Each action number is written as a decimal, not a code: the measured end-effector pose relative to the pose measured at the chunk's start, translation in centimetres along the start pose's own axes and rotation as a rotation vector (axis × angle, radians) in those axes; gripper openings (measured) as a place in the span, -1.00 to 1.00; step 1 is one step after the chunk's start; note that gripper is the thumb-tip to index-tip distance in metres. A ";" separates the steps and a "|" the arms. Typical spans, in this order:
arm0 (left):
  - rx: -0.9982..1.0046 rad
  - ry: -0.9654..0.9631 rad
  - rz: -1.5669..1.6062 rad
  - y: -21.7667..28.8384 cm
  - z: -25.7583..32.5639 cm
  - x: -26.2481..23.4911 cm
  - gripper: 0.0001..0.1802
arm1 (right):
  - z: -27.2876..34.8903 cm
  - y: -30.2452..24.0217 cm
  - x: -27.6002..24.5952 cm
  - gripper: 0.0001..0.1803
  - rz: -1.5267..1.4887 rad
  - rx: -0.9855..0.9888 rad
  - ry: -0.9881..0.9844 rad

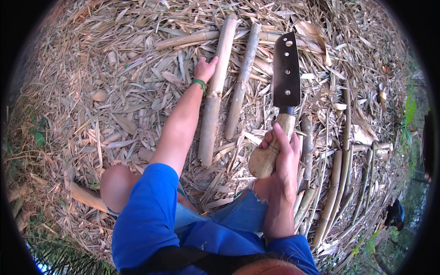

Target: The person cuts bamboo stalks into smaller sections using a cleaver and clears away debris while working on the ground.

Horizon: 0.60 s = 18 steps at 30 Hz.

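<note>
In my right hand [285, 149] is a cleaver [287, 73], its broad dark blade pointing away from me. The blade has a row of small holes, and my fingers wrap round its thick, bulbous wooden handle [264, 164]. My left hand [205, 69], with a green band at the wrist, grips the left side of a pale bamboo pole [220, 68] near its far half; the fingertips are hidden. That pole lies lengthwise before me, its far end resting across another bamboo piece [185, 40]. A thinner, greyer bamboo pole [243, 82] lies just to its right.
Dry bamboo leaves and husks [137, 87] cover the ground. Several long bamboo stems [334, 192] lie at the right, and a cut piece [87, 196] lies by my left knee [118, 188]. Another person [395, 214] is far off at the right edge, near green plants [409, 117].
</note>
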<state>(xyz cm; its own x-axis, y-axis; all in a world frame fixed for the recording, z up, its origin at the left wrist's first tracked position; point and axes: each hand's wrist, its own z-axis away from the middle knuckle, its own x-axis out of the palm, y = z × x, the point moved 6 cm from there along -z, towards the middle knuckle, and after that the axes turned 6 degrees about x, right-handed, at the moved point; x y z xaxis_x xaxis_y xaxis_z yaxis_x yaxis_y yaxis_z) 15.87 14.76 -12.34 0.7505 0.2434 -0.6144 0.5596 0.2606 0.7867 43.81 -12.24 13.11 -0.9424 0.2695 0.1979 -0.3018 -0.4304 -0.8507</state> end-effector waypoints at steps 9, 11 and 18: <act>-0.240 -0.534 0.507 -0.3 -1.6 4.7 -0.10 | 2.1 -0.5 -3.9 -0.72 -0.010 -0.004 0.084; -0.202 -0.502 0.527 1.6 -0.4 3.1 -0.02 | 1.7 -0.3 -4.2 -0.70 -0.020 -0.021 0.056; 0.127 -0.337 0.509 14.5 1.5 -6.7 -0.05 | 0.2 -1.8 -3.4 -0.65 0.201 -0.136 0.119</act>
<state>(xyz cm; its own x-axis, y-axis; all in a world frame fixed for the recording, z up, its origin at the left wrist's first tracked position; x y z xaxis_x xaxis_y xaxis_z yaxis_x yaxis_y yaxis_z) 19.48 15.55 3.27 0.9922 -0.0061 -0.1242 0.1244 0.0716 0.9897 47.54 -12.55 14.03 -0.9555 0.2930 -0.0335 -0.0805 -0.3684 -0.9262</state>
